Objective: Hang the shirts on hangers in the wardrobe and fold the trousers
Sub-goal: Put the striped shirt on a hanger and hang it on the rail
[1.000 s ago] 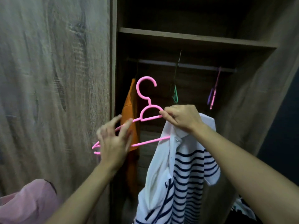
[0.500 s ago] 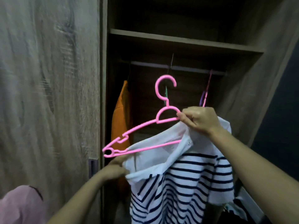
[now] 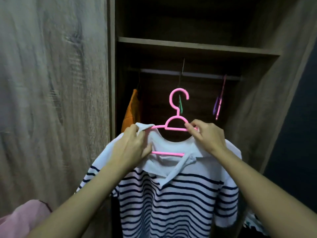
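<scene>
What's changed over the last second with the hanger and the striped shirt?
The pink hanger swung from tilted to level, and its left arm went inside the striped shirt. The left hand, open a second ago, now grips the shirt's collar over it. The right hand keeps pinching the hanger's right arm. The orange garment and spare hangers stayed.

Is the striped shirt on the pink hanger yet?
On it: the pink hanger runs through the neck of the striped shirt, both shoulders draped. Its hook is free, below the rail.
</scene>
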Demonstrator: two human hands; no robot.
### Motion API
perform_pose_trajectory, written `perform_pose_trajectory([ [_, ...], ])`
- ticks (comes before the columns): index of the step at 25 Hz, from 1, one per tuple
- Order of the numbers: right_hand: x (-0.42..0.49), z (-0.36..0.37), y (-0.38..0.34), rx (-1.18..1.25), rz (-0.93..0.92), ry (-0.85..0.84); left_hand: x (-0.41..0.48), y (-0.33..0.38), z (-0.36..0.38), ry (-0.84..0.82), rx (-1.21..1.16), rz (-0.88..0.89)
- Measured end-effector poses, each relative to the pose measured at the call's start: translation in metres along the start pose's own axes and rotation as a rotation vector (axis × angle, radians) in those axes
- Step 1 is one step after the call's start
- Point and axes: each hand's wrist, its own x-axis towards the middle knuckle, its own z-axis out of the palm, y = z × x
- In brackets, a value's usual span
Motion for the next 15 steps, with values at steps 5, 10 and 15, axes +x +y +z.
perform_pose_trajectory([
  [5,-0.002,-0.012,0.008,0.200,0.005,0.081,0.002,-0.033,-0.023,0.023,-0.188,0.045],
  [10,-0.001,-0.014,-0.009,0.121,-0.040,0.030,0.010,-0.043,-0.025,-0.085,-0.256,-0.026],
  [15,0.009,-0.035,0.022,0.191,0.044,-0.077,0.021,-0.070,-0.036,-0.039,-0.472,-0.200],
])
